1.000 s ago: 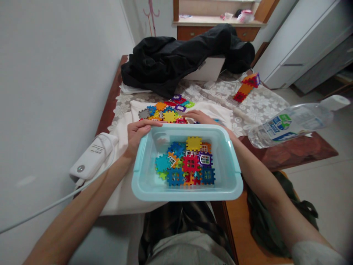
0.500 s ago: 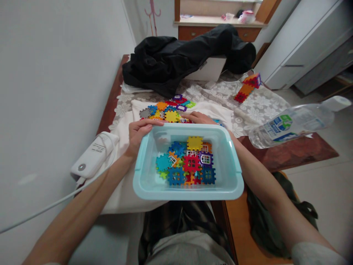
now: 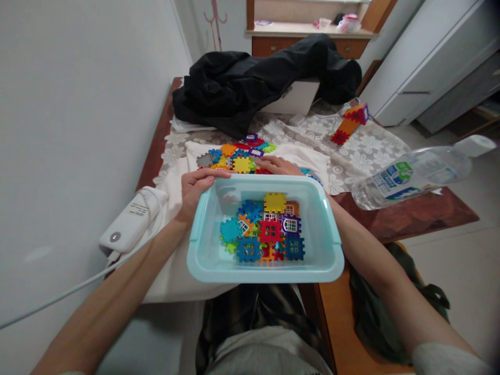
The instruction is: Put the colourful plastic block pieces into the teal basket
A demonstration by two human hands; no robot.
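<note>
- A light-blue plastic tub (image 3: 265, 273) is held at the near edge of the table, its open top turned toward the camera; whether it is supported from below cannot be told.
- Inside it, a loose heap of interlocking plastic tiles is spread over the middle of the floor, with bare floor left along the sides.
- At the top of that heap a plain yellow tile (image 3: 275, 202) is seen; below it a red window tile (image 3: 270, 230) is flanked by a turquoise tile (image 3: 230, 229) and a purple-framed tile with a white arched window (image 3: 291, 225).
- Two blue window tiles (image 3: 249, 250) are set toward the near side, with orange and red pieces between them.
- The tub's far left corner is gripped by the left hand (image 3: 195, 188), partly closed, its fingers laid along the rim.
- The right hand (image 3: 282, 165) is extended beyond the far rim, loosely curved over a second tile pile (image 3: 241, 165) on a white cloth (image 3: 177, 182); whether a tile is pinched cannot be told.
- A clear plastic bottle (image 3: 406, 174) is placed to the right, capped in white; its fill cannot be made out.
</note>
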